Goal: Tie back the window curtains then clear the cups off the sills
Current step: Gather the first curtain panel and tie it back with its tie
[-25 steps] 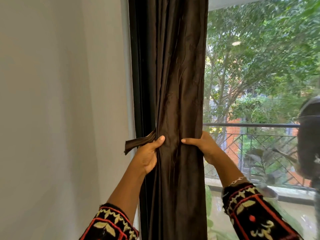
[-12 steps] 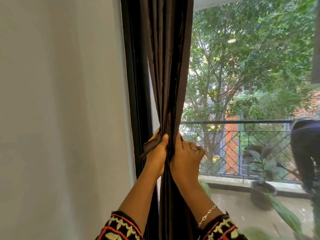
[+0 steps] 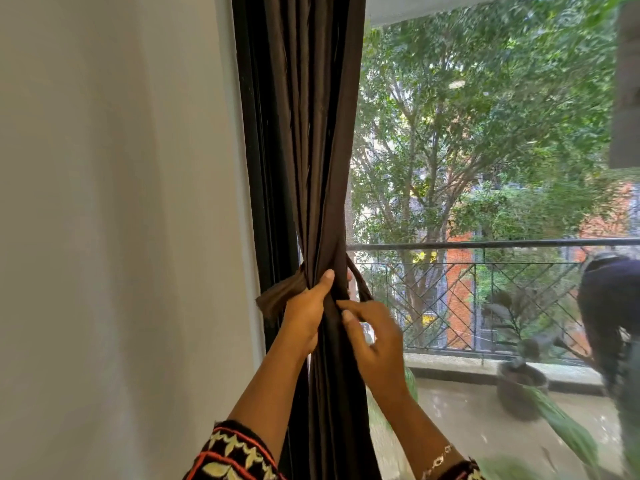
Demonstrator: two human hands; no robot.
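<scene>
The left hand (image 3: 308, 313) is clenching the gathered curtain (image 3: 322, 168), hanging vertical; the right hand (image 3: 375, 341) is pinching the tie-back strap (image 3: 358, 282) looping just right.

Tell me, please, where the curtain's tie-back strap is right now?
In the head view, the tie-back strap sits left of centre, wrapped around the gathered curtain beside the window frame, just above the left hand.

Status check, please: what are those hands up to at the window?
Left hand clamps gathered curtain. Right hand works tie-back strap. Not knotted. No cups visible.
</scene>
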